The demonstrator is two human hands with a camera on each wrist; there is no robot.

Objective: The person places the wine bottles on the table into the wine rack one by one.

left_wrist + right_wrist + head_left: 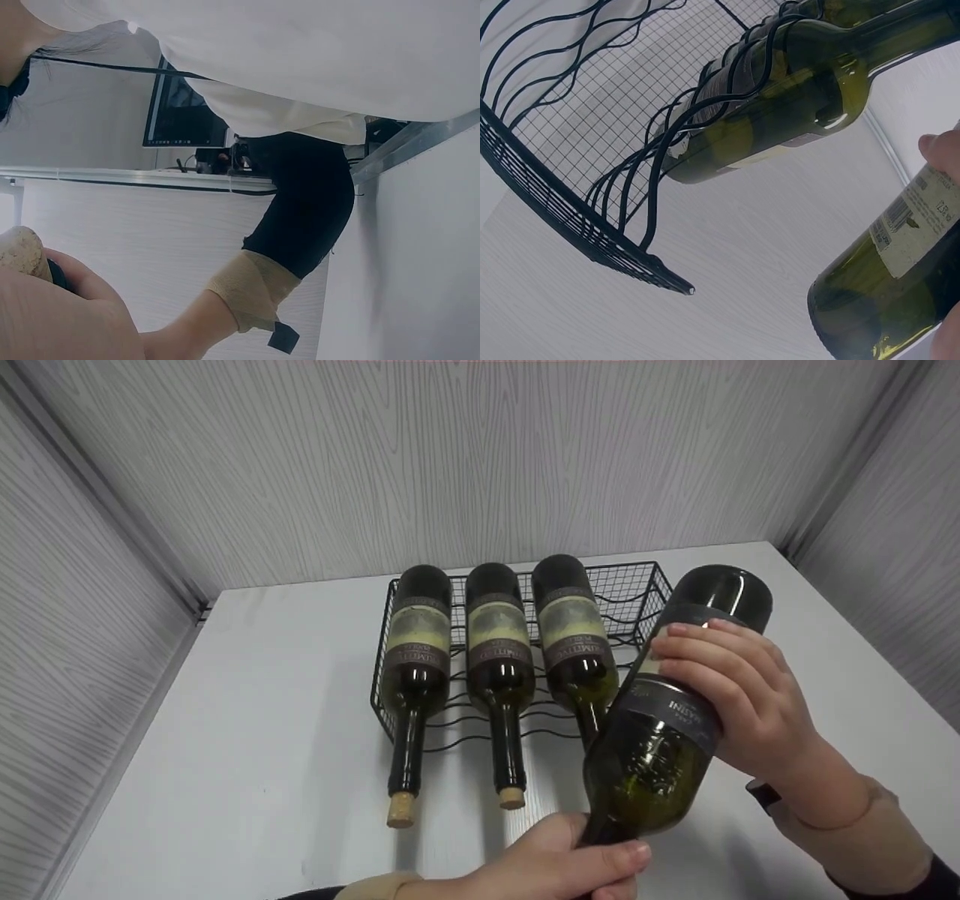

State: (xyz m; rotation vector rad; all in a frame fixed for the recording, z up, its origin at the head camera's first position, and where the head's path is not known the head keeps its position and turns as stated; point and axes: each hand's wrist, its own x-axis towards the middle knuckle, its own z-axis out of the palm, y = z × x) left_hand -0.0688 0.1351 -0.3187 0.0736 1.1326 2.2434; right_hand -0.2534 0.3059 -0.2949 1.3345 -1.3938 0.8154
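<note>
A dark green wine bottle [660, 757] slants at the right of the head view, its base up and its neck toward the person. Around its neck my left hand [551, 859] is curled; a cork [22, 251] shows by that hand in the left wrist view. My right hand [750, 697] grips the labelled body near the base. Beside it stands a black wire wine rack [622, 565], apart from the held bottle in the right wrist view. Three wine bottles, left [420, 637], middle [499, 634] and right [570, 630], lie in it, necks forward.
The rack rests on a white table [247, 697] against a grey wood-grain wall [450, 457]. Its rightmost slot holds no bottle. Corked necks jut past the rack's front edge. Side panels [60, 622] flank the table. A monitor [187, 112] appears behind the person.
</note>
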